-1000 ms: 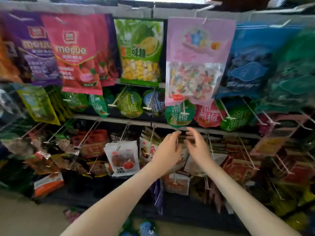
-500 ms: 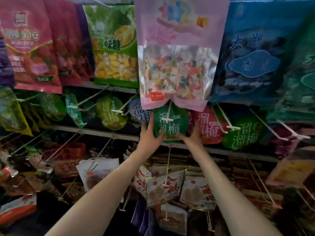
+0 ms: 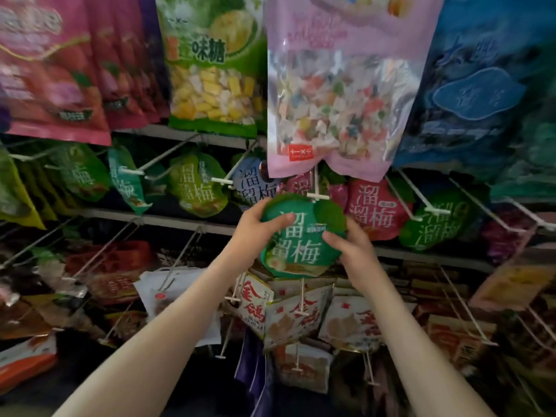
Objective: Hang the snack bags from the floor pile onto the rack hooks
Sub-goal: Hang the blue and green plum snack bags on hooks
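Note:
A round green snack bag (image 3: 301, 236) with white characters sits in both my hands in front of the rack's middle row. My left hand (image 3: 255, 227) grips its left edge, thumb across the front. My right hand (image 3: 352, 248) holds its right side, fingers curled round the edge. The bag's top is just below the white tip of a rack hook (image 3: 316, 196). Whether the bag is threaded on that hook I cannot tell. A red bag of the same brand (image 3: 374, 209) hangs just to the right.
Large bags hang in the top row: a pink candy bag (image 3: 340, 94), a green one (image 3: 213, 64), a blue one (image 3: 469, 85). Long white hooks (image 3: 418, 200) jut forward from the rails. Below hang white and orange packets (image 3: 298, 314).
The view has closed in on the middle row. The green bag has come forward and down off the rack face into both hands, which now grip it by its sides.

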Motion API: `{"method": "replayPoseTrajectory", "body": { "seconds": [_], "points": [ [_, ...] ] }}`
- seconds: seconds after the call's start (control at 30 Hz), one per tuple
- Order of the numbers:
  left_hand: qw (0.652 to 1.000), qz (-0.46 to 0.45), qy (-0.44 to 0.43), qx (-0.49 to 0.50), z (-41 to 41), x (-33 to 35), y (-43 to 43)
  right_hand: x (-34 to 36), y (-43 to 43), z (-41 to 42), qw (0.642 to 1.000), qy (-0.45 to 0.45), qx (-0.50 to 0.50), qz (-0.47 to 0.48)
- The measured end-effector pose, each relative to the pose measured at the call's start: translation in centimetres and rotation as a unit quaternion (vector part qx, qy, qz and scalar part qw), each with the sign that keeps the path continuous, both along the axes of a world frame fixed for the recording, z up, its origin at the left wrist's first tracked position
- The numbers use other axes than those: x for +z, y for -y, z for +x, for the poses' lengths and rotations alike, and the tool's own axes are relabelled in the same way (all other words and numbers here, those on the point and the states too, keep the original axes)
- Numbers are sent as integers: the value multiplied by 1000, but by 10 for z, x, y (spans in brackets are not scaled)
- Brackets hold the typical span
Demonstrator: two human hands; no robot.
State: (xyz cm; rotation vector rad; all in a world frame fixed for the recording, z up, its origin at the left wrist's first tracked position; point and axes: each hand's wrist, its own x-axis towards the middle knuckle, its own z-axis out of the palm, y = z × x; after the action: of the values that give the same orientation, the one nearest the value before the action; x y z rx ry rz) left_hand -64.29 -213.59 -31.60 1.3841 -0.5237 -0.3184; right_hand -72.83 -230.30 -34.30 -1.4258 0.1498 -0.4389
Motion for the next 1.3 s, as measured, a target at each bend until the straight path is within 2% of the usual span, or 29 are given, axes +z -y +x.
{"method": "replayPoseTrajectory", "body": {
  "seconds": [0.13, 0.27, 0.33, 0.43, 0.53, 0.7, 0.97, 1.07, 1.2, 1.3],
  "points": [
    [999, 18, -8, -28, -15, 12, -24, 12, -14, -12, 995, -17, 70, 74],
    [999, 24, -25, -5, -11, 17, -41, 15, -20, -5, 998, 4, 55, 34],
    [997, 23, -63, 27, -2, 8, -53, 12, -23, 1, 1000, 7, 22, 10],
    [991, 9, -101, 85, 16, -13, -67, 2, -20, 19, 995, -29, -90, -19],
    [986, -4, -103, 133, 30, -31, -73, -10, -8, 46, 981, -68, -170, -57],
    [983, -44, -110, 142, 46, -55, -72, -25, 20, 91, 957, -99, -256, -97],
    [977, -103, -153, 108, 50, -59, -53, -19, 33, 107, 945, -134, -274, -117],
    [979, -99, -152, 87, 52, -55, -48, -14, 41, 112, 942, -144, -281, -114],
    [983, -91, -139, 74, 53, -54, -43, -7, 32, 105, 961, -73, -254, -78],
    [985, -86, -133, 63, 50, -56, -43, -4, 22, 87, 971, -32, -215, -97]
  ]
}}
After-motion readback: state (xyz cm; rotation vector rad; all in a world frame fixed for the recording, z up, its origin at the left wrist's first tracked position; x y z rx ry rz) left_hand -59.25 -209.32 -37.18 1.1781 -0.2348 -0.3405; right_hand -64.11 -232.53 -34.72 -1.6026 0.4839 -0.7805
